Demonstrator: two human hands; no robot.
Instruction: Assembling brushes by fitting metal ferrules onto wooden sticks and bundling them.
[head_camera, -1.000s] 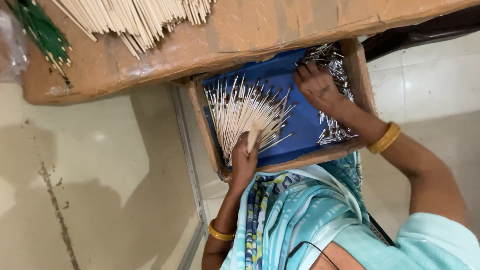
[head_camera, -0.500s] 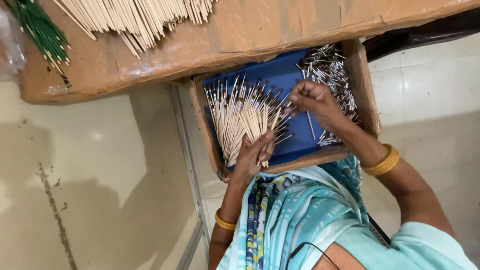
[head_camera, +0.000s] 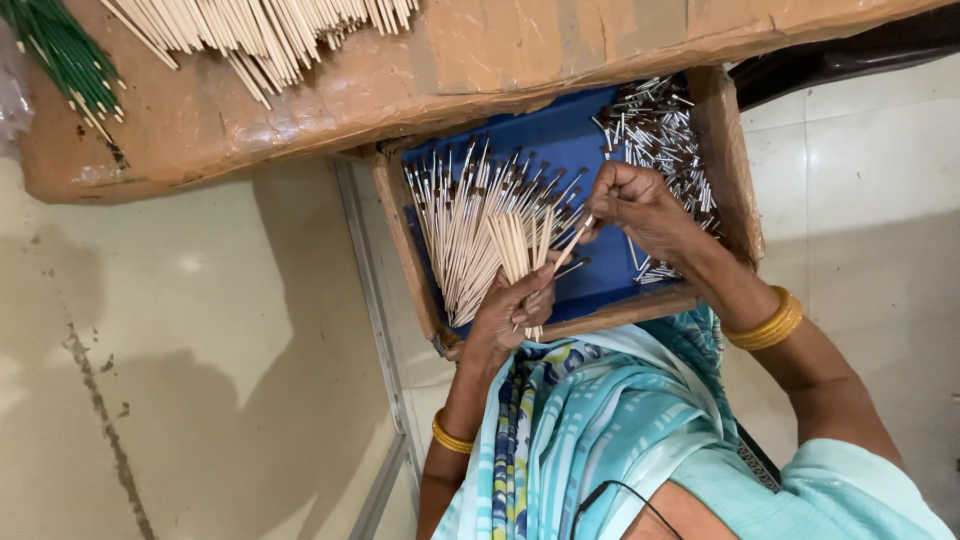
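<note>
My left hand (head_camera: 510, 315), at the centre of the frame, has its grip clenched around a small bundle of pale sticks (head_camera: 520, 250) that fans upward. My right hand (head_camera: 640, 205), just right of it, pinches a single stick (head_camera: 572, 243) whose tip touches that bundle. Both work over a wooden tray (head_camera: 735, 170) with a blue floor; more dark-tipped sticks (head_camera: 460, 230) lie in its left half, small metal pieces (head_camera: 665, 135) at its upper right. Above, the cardboard-covered counter (head_camera: 480, 70) carries plain sticks (head_camera: 270, 30) and green sticks (head_camera: 60, 50) at upper left.
</note>
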